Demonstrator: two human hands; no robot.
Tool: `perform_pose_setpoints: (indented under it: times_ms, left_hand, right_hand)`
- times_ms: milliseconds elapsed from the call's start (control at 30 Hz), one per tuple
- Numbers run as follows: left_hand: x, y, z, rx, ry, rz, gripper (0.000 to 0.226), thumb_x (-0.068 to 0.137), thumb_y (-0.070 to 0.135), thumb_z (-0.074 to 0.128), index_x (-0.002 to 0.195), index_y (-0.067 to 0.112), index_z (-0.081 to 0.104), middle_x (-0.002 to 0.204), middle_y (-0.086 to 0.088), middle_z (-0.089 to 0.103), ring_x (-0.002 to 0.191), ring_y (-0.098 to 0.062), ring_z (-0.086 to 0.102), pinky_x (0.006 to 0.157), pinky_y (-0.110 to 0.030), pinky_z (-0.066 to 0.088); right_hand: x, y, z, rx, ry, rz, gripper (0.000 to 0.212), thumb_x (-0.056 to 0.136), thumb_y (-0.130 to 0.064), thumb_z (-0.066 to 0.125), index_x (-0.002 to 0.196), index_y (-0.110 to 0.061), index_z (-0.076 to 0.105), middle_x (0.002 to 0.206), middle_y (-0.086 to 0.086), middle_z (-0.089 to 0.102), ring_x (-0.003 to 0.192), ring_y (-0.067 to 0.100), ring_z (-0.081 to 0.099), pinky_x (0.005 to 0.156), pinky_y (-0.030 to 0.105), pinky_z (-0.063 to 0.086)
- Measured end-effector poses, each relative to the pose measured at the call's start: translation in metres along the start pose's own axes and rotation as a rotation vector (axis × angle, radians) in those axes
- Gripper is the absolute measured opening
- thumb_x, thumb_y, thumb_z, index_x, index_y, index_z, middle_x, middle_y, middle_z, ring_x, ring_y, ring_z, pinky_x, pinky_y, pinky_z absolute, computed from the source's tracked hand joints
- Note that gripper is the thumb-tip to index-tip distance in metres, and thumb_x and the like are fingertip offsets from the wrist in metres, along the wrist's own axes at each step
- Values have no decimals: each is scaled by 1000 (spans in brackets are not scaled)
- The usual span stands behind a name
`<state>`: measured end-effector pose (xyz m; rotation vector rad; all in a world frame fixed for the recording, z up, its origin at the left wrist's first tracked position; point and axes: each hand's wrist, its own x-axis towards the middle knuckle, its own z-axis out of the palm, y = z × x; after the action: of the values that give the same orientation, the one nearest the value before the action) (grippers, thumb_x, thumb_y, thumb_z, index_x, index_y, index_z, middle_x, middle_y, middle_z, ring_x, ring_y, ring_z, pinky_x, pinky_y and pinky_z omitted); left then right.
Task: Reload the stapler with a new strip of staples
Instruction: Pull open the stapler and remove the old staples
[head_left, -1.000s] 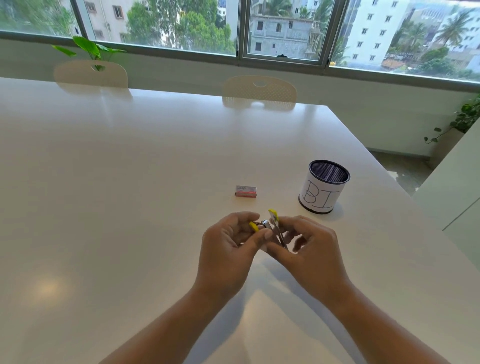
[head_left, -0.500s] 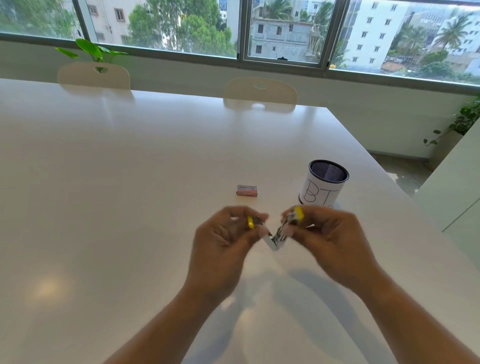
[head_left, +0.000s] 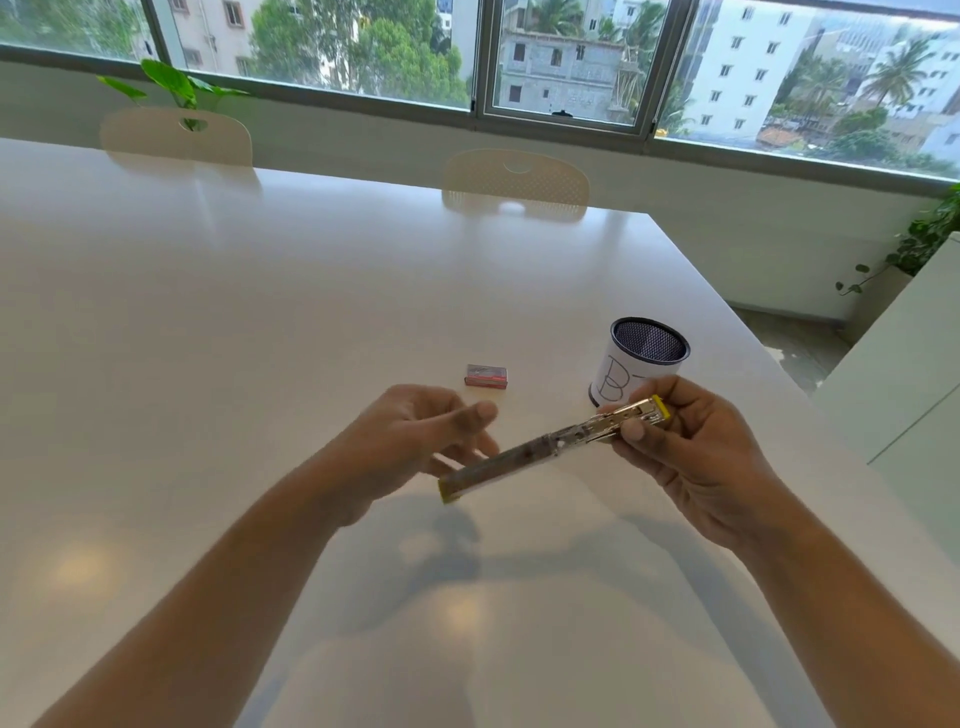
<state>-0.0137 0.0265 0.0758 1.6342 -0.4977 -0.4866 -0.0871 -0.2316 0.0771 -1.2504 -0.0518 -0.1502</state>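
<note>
Right hand (head_left: 691, 452) is pinching the yellow-capped end of the stapler (head_left: 556, 447), thumb on top and fingers wrapped under, holding it up off the counter (head_left: 260, 338). The stapler is swung fully open into one long line, with its far end pointing toward 8 o'clock. The left hand (head_left: 415, 447) sits at that end with fingers loosely curled; it's blurry, so there's no telling if it's actually gripping the tip or just touching it.

Handling-wise it looks like a small, light thing, rigid metal in a clear plastic body, but hinged, so it'll probably flop if held by one end only. Best bet is gripping the metal channel by its sides, keeping fingers out of the track.

The little red staple box (head_left: 485, 375) is on the counter at 12 o'clock from the left hand, near but apart from it, and looks closed, so what's inside is hidden. The mesh pen cup (head_left: 644, 364) with a paper label is just behind the right hand at 11 o'clock; nothing sticks out of it.
</note>
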Motion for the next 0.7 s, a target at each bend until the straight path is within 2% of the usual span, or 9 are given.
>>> perform_pose_setpoints:
  times_ms: [100, 200, 300, 400, 467, 600, 633, 700]
  left_hand:
    - [17, 3, 16, 90, -180, -86, 47, 89, 54, 52, 89, 10, 68, 75, -3, 71, 63, -17, 63, 55, -26, 49]
    - [23, 0, 33, -89, -347, -147, 50, 97, 50, 44, 81, 10, 69, 60, -2, 59, 50, -16, 53, 50, -27, 45]
    - [25, -8, 43, -312, -317, -224, 49, 96, 51, 48, 70, 14, 68, 54, -1, 54, 40, -13, 45, 43, -23, 41]
    - [24, -19, 48, -490, -300, -265, 44, 94, 50, 53, 72, 14, 67, 56, -1, 53, 39, -11, 44, 43, -21, 37]
    - [24, -23, 50, -594, -278, -270, 37, 89, 48, 60, 74, 15, 64, 60, 1, 54, 41, -10, 45, 43, -20, 36]
    - [25, -29, 57, -720, -199, -266, 31, 83, 45, 67, 76, 15, 61, 62, 2, 53, 41, -8, 45, 39, -19, 37]
    - [25, -31, 59, -734, -177, -271, 32, 82, 45, 68, 75, 14, 61, 61, 2, 54, 40, -8, 45, 39, -19, 38]
    - [24, -33, 62, -737, -142, -278, 33, 79, 46, 71, 72, 14, 63, 60, 1, 54, 40, -8, 46, 39, -19, 39]
  right_hand:
    - [4, 6, 7, -22, -59, 60, 25, 69, 4, 66, 90, -9, 67, 85, 12, 79, 76, 18, 77, 67, 24, 61]
    - [10, 9, 16, -2, -113, 97, 24, 72, 2, 67, 92, -10, 72, 87, 11, 78, 75, 19, 76, 68, 26, 61]
    - [14, 10, 19, -28, -117, 135, 26, 72, -6, 71, 97, -11, 74, 86, 9, 76, 74, 17, 74, 68, 26, 62]
    - [15, 11, 22, -116, -50, 163, 37, 68, -18, 79, 104, -12, 76, 85, 7, 76, 73, 14, 73, 67, 23, 60]
    - [15, 13, 24, -266, 59, 134, 40, 68, -23, 81, 107, -13, 76, 83, 2, 77, 72, 12, 73, 65, 23, 59]
    - [15, 23, 29, -621, 335, -70, 25, 77, -21, 82, 100, -27, 75, 84, -6, 77, 69, 13, 72, 67, 30, 60]
    - [14, 25, 30, -686, 355, -137, 20, 78, -23, 81, 95, -30, 76, 83, -9, 77, 66, 10, 71, 65, 28, 60]
    - [12, 28, 31, -789, 348, -247, 12, 79, -26, 80, 88, -35, 78, 79, -15, 76, 61, 4, 66, 57, 15, 53]
